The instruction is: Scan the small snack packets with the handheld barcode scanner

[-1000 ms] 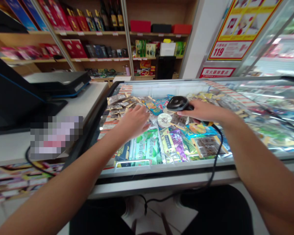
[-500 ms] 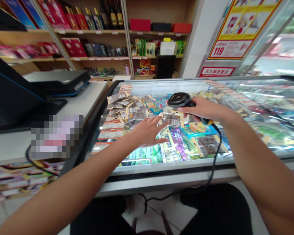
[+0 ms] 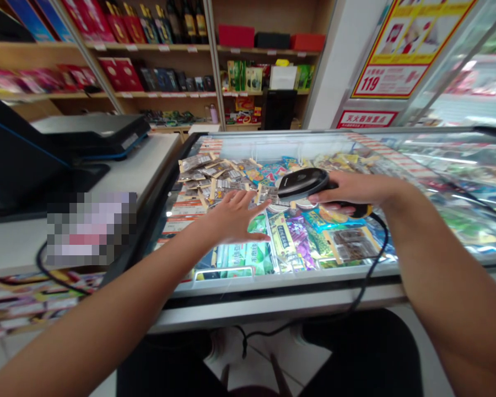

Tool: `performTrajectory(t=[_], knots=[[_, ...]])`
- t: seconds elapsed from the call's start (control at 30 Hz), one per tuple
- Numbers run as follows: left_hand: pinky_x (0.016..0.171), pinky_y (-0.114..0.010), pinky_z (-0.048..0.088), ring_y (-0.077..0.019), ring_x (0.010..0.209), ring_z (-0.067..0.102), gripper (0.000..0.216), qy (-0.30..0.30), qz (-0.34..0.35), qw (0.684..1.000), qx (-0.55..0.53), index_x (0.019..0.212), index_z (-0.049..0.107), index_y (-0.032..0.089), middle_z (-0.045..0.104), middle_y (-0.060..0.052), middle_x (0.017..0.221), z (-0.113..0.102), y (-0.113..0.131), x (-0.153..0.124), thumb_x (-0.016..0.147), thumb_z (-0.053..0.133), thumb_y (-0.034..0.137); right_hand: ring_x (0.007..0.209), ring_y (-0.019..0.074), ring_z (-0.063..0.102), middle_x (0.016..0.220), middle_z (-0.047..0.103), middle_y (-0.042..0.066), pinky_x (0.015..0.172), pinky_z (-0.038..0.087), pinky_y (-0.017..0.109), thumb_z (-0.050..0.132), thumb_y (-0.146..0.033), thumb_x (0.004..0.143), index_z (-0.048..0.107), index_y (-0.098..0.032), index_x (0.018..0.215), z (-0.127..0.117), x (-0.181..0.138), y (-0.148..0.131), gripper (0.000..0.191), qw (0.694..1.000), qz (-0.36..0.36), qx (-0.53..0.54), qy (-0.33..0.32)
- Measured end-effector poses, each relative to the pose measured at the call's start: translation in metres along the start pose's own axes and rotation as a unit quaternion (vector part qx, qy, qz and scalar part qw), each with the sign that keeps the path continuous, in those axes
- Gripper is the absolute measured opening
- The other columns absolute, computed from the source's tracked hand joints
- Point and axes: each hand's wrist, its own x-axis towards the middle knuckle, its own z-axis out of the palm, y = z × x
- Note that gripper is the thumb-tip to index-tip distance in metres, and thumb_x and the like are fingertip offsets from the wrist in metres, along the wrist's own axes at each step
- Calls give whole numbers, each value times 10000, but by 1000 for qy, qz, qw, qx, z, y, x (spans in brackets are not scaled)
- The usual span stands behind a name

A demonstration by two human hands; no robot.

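Note:
My right hand [image 3: 357, 192] grips a black barcode scanner [image 3: 303, 183] by its handle, with the scanner's head pointing left over the glass-topped freezer [image 3: 231, 313]. To its left, my left hand [image 3: 237, 219] hovers or rests palm down with its fingers spread; whether it touches anything is hard to tell. By its fingertips lies a small brown snack packet [image 3: 267, 193], partly covered by the scanner. Beyond that hand is a heap of similar brown packets [image 3: 209, 168]. Green packs [image 3: 243, 258], a purple pack [image 3: 300, 237] and another brown packet [image 3: 353, 244] lie nearer me.
A scale [image 3: 95, 132] and a dark screen or terminal [image 3: 16, 160] stand on the white counter [image 3: 159, 157] at left. The scanner's black cable [image 3: 367, 275] hangs over the freezer's front edge. Shelves of boxes and bottles [image 3: 161, 71] line the back wall.
My left hand has shifted left and slightly toward me, fingers still spread. The scanner has come lower and a little left, now covering part of the small brown packet.

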Motion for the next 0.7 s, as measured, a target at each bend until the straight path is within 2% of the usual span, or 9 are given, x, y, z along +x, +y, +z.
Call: performTrajectory(t=[0.1,0.23,0.43,0.53,0.63,0.7], knots=[[1198,-619,225,-488,1531,261,979,-6,-5,1000,-3,1668,214,266,262,-235,1692,0,4,-2,895,431,827,421,113,471,524,526,-5,371,364,250,732,-712,794,564,-212,699,1,0,-1,536,1000,2,2,-2],[1218,-636,187,-492,1565,188,1009,-27,-28,999,-7,1669,220,288,169,-219,1729,-2,11,-4,865,462,847,399,101,445,503,502,-15,349,325,236,731,-686,817,553,-208,699,0,0,0,524,999,4,27,-19],[1255,-604,154,-427,1601,119,1007,-45,-59,997,3,1666,224,341,134,-157,1749,-2,19,-4,844,426,885,393,79,444,515,507,-22,348,323,210,751,-622,842,570,-185,727,-3,0,3,486,998,9,40,-40],[1252,-606,166,-433,1599,116,1015,-51,-63,997,0,1665,223,348,110,-155,1751,-1,18,-5,834,413,898,402,79,447,531,515,-17,351,321,211,752,-587,858,577,-184,733,-3,-1,4,456,998,0,44,-41],[1244,-616,179,-447,1592,139,1031,-36,-56,998,5,1668,229,323,102,-175,1747,2,16,-4,832,437,890,405,83,443,522,501,-20,353,315,218,752,-580,858,576,-189,725,-3,-1,3,449,998,-1,48,-37],[1247,-601,183,-432,1594,152,1025,-1,-17,1000,17,1668,240,281,100,-191,1743,4,15,-1,852,438,869,416,88,447,524,500,-19,362,326,225,765,-583,842,582,-190,723,-4,0,1,450,999,-8,50,-16]])
